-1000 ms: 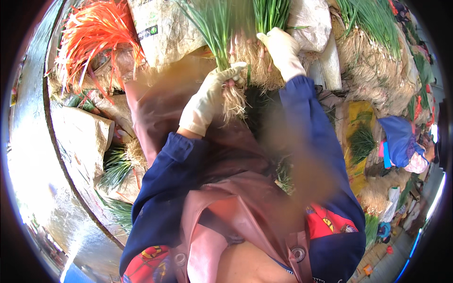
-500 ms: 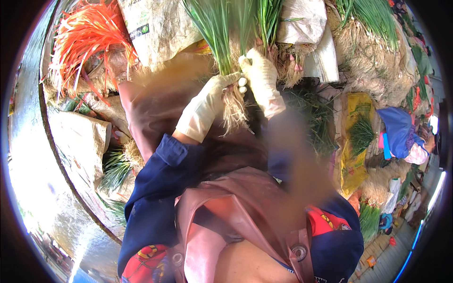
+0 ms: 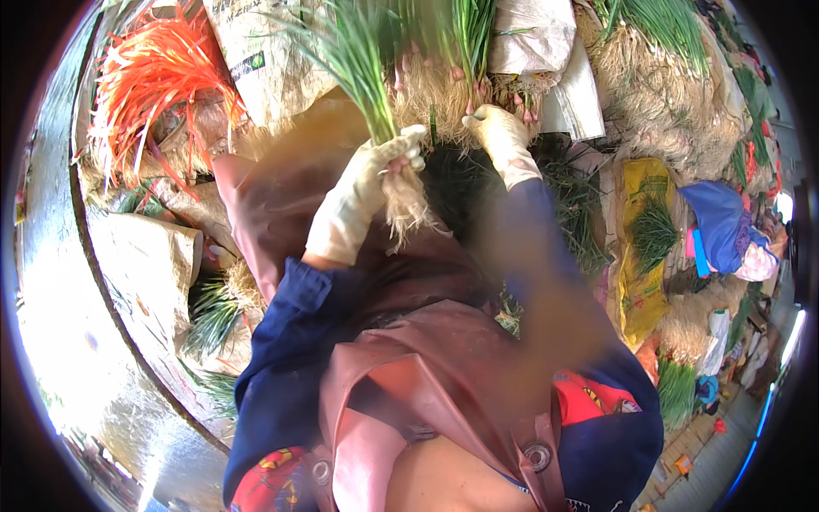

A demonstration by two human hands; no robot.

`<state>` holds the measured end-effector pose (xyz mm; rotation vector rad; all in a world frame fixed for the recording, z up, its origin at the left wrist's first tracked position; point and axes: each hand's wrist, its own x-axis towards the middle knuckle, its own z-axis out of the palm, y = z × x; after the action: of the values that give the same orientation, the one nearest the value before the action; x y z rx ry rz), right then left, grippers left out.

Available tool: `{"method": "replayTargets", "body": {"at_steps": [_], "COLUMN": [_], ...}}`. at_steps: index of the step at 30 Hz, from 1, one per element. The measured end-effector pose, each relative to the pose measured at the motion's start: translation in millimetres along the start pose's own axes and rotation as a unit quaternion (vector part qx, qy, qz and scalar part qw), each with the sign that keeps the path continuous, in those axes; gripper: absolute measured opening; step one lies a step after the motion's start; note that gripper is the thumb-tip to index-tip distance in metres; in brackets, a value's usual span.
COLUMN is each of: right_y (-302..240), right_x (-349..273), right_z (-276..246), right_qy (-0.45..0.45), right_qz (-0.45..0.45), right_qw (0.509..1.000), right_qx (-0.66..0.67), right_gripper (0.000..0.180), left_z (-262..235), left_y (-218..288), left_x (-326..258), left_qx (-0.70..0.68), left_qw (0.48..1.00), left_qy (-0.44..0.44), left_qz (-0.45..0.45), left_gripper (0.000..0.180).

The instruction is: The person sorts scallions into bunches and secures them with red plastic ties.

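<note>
Head view, left hand (image 3: 363, 192) gripping upright scallion bunch (image 3: 367, 77), roots down, right hand (image 3: 499, 136) pinching bulbs (image 3: 465, 85)

ground (image 3: 751, 444) | green onion heaps (image 3: 665, 77) | paper sacks (image 3: 145, 264) | orange strips (image 3: 153, 77)

Printed paper sack (image 3: 264, 60), tan with dark print and a small green mark, top left. White sack (image 3: 533, 34), top centre. Yellow bag (image 3: 638, 256), right, under greens.

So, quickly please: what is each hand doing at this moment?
Left hand: closed around a bunch of green onions, just above the roots.
Right hand: fingers on the pile of bulbs; grip cannot be told.
</note>
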<state>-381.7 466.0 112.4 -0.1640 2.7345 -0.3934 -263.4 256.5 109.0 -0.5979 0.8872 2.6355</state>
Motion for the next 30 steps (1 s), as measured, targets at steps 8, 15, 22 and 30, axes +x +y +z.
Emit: {"method": "replayTargets", "body": {"at_steps": [8,15,22,30], "right_y": [-26,-43,21,8], "right_x": [-51,17,12,0], "right_z": [-5,5,29,3], "right_qy": [0.03,-0.072,0.089,0.033], "right_qz": [-0.22,-0.001,-0.104,-0.03], "right_qw": [0.972,0.89,0.984,0.999], "right_qx": [0.075,0.451,0.11,0.011], "right_gripper": [0.027,0.057,0.029,0.036], "left_z": [28,30,23,6], "left_y": [-9,-13,7,-4], "left_x": [41,36,-12,13], "left_qx": [0.098,0.124,0.008,-0.007], "left_qw": [0.992,0.984,0.998,0.999], "left_qy": [0.084,0.129,-0.033,0.04], "left_qz": [-0.016,0.019,-0.06,0.021], "left_gripper": [0.032,0.027,0.038,0.038]}}
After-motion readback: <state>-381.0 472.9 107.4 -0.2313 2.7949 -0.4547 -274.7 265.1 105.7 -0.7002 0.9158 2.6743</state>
